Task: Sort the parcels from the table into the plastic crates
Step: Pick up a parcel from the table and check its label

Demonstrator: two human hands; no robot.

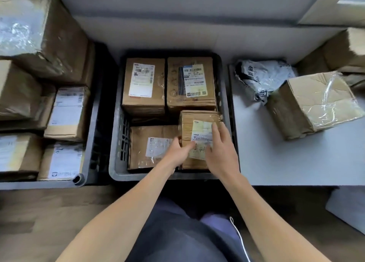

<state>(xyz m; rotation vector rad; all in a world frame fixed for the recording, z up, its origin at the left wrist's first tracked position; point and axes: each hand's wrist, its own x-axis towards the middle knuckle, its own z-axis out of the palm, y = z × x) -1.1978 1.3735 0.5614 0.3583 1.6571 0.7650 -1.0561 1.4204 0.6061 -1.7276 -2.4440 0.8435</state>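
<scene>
Small parcel [199, 121] in near-right corner of middle crate [138, 176], next to three other boxes [144, 88]. Left hand [177, 151] grips the parcel's left edge, thumb on top over the label, fingers curled down the side. Right hand [221, 149] lies flat on parcel top, fingers [215, 131] straight, close together. White surface [286, 163] at right carries taped box [314, 104] and grey poly bag [262, 78]. Left crate [79, 180] packed with labelled cartons [67, 113]
</scene>
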